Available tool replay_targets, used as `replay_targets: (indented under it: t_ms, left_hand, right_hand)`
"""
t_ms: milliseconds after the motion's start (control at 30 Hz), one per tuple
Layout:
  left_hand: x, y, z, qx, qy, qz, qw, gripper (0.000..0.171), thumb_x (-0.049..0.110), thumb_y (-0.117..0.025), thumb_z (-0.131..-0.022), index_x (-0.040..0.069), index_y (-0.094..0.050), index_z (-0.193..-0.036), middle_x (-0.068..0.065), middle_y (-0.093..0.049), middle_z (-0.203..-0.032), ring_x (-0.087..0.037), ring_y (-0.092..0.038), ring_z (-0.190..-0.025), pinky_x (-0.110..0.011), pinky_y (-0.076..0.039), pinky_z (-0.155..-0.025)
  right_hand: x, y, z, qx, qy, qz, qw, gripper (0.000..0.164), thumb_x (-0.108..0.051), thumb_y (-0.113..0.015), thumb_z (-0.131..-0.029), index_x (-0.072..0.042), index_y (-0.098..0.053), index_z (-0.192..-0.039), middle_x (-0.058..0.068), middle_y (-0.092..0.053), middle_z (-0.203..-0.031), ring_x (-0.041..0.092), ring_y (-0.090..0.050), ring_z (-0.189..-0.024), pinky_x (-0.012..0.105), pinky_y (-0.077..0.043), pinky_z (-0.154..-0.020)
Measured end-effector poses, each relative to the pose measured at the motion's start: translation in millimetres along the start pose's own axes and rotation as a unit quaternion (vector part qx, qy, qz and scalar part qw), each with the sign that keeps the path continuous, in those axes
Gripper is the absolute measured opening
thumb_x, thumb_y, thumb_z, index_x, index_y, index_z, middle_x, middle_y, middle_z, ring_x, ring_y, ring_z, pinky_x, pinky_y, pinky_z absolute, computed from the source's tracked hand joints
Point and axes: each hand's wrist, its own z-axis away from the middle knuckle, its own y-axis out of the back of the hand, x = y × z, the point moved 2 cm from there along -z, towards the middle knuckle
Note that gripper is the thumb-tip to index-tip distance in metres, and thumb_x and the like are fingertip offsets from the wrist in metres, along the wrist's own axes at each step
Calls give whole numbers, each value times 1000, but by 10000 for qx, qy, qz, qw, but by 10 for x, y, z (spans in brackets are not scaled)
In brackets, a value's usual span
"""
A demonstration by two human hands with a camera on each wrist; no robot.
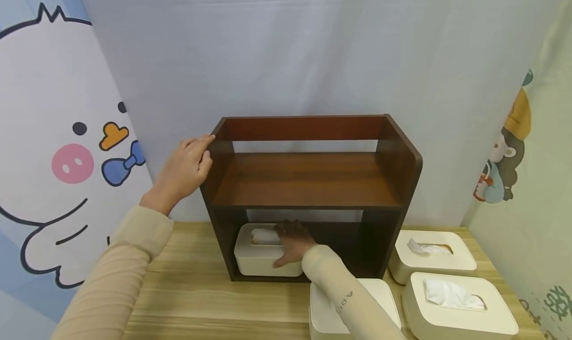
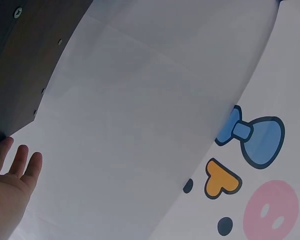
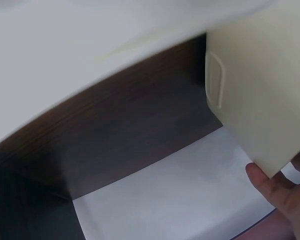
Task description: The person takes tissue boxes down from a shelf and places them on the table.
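A dark brown two-level wooden shelf (image 1: 308, 180) stands on the table. Inside its lower level, at the left end, sits a cream tissue box (image 1: 254, 255) with white tissue in its slot. My right hand (image 1: 295, 241) reaches in and grips this box near its right end, thumb on the front and fingers over the top. The right wrist view shows the thumb at a corner of the tissue box (image 3: 262, 85). My left hand (image 1: 185, 166) touches the shelf's left side near the top, fingers fairly straight. In the left wrist view a fingertip meets the dark side panel (image 2: 20, 65).
Two more cream tissue boxes stand right of the shelf, a rear box (image 1: 402, 263) and a front box (image 1: 464, 325). Another tissue box (image 1: 380, 300) lies under my right forearm, before the shelf. Behind hangs a pale curtain (image 1: 304, 57); the wood-grain table (image 1: 192, 285) shows at left.
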Motion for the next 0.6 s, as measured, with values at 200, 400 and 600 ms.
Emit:
replay_targets:
  t_ms: [200, 400, 600]
  left_hand:
    - [9, 4, -4, -27, 20, 56, 10000, 46, 22, -30, -97, 5, -38, -139, -17, -40, -142, -38, -37, -126, -51, -29, -107]
    - [16, 9, 2, 16, -3, 36, 10000, 46, 21, -31, -96, 4, -39, -138, -17, -41, -141, -38, -38, -125, -52, -30, -106]
    - [19, 15, 0, 5, -4, 67, 10000, 46, 20, -31, -96, 4, -39, -138, -17, -41, -140, -39, -38, -124, -53, -30, -105]
  right_hand:
    - [-13, 19, 29, 113, 129, 136, 9998, 98, -67, -69, -60, -16, -38, -138, 16, -38, -142, 41, -35, -129, 54, -35, -103]
    - [-42, 91, 84, 235, 205, 274, 9991, 98, -68, -68, -60, -16, -39, -137, 17, -40, -140, 43, -38, -126, 55, -38, -99]
    - [-109, 226, 171, 336, 318, 470, 9978, 95, -69, -67, -60, -17, -42, -135, 14, -43, -138, 42, -40, -125, 51, -41, -98]
